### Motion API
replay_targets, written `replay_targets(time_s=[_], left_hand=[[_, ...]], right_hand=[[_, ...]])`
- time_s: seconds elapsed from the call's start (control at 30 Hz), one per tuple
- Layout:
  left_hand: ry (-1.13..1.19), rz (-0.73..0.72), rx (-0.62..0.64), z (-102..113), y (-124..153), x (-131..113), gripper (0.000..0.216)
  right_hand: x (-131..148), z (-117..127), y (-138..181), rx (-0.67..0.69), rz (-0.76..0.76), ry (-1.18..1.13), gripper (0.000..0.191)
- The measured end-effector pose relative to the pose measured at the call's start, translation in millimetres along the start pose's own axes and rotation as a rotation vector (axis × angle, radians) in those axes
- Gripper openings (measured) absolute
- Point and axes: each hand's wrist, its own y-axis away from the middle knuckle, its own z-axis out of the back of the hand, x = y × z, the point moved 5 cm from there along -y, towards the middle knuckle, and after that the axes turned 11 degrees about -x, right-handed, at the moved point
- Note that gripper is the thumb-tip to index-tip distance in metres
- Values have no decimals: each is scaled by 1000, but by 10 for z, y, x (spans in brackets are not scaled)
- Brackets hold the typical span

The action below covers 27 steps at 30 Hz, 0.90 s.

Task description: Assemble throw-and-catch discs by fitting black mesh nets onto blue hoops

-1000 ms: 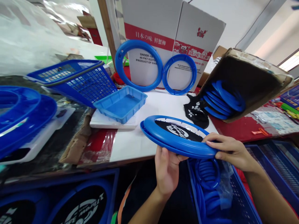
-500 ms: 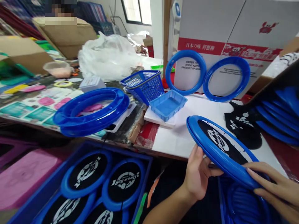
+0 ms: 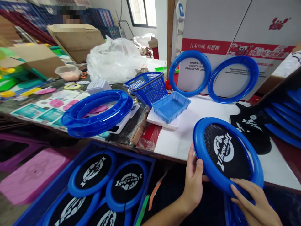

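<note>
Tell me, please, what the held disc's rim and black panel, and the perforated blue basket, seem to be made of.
Rim: probably moulded plastic, satin blue, judging by its smooth, soft sheen.
Black panel: apparently matte mesh fabric, since a fine dotted texture shows.
Perforated basket: likely moulded plastic, semi-gloss, given its regular lattice walls.

The only camera here sits on the person's head, looking forward and down across the white tabletop [image 3: 172, 141] at arm's length. Nearest to it, low and right of centre, come the left hand [image 3: 194, 185], the right hand [image 3: 255, 201] and the blue-rimmed Throw Ball disc [image 3: 225, 152], while the blue crate [image 3: 70, 171] at lower left is seen from above. Farther off, it faces the crab-printed white cartons [image 3: 209, 25] at upper right and takes in the window [image 3: 141, 12] across the room.
</note>
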Motion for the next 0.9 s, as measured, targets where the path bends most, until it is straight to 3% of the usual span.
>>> replay_targets(time_s=[0.27,0.53,0.67,0.8,0.9], left_hand=[[26,61,-56,244,-158,147,93],[-158,5,-39,342,-188,83,73],[-247,-28,5,338,-199,18,76],[-196,21,60,301,-188,10,92],[-103,39,131,199,-104,-37,94]], right_hand=[[83,-216,254,-23,17,40,32],[127,-222,162,66,-186,-77,66],[174,-226,122,148,-295,-103,56],[190,-158,75,62,-249,-104,39],[144,-33,-22,33,-286,-162,43]])
